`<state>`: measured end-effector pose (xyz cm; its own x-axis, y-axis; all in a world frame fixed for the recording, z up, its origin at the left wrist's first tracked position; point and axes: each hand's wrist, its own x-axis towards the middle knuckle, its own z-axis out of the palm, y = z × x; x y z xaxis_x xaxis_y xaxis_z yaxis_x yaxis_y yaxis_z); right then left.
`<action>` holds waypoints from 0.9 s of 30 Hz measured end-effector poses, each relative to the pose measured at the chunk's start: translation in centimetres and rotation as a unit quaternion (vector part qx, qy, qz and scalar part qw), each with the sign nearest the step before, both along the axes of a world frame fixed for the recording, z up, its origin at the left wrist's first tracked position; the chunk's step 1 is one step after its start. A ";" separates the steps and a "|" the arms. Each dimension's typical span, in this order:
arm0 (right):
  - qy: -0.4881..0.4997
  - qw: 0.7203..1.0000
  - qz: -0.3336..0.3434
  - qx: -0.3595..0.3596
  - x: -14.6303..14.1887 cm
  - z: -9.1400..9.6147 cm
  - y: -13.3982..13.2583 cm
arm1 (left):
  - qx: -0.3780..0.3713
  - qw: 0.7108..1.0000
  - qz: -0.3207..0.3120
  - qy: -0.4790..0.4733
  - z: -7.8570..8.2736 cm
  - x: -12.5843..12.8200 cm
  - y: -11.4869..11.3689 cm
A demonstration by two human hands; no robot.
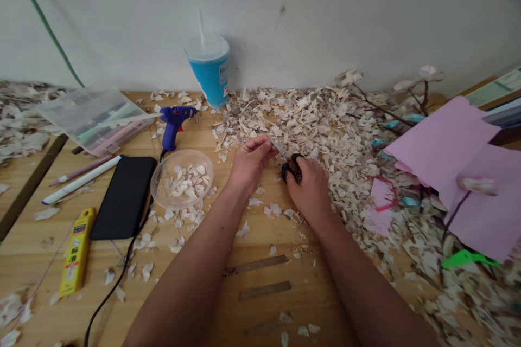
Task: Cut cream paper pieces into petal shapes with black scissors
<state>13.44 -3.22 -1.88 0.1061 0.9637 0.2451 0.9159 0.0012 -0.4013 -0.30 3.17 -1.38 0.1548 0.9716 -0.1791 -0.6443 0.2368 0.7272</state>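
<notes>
My left hand [249, 162] pinches a small pale scrap [278, 146] between thumb and fingers, just in front of a big heap of pale shavings [309, 119]. My right hand [310, 188] grips black-handled scissors [291, 167], fingers through the loops, blades pointing up toward the scrap. Both hands meet over the wooden table [260, 282], touching or nearly so. A clear bowl [182, 179] of cut pale pieces sits left of my left hand.
A blue glue gun [174, 122] and a blue cup with a straw [210, 68] stand at the back. A black phone [124, 197], a yellow cutter [76, 252], pens [81, 178] and a clear box [93, 116] lie left. Pink paper [456, 162] and twigs lie right.
</notes>
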 end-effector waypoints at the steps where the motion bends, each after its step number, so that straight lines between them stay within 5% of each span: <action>1: 0.001 1.000 0.000 0.000 0.0 0.0 0.0 | -0.002 1.000 0.003 0.005 -0.1 0.0 0.0; 16: 0.072 0.997 -0.024 0.004 0.4 -0.1 0.1 | 0.006 1.000 0.009 0.020 0.1 -0.2 0.1; 27: -0.004 1.000 0.007 0.007 -0.2 0.0 -0.2 | -0.008 1.000 0.015 -0.013 0.1 0.3 -0.1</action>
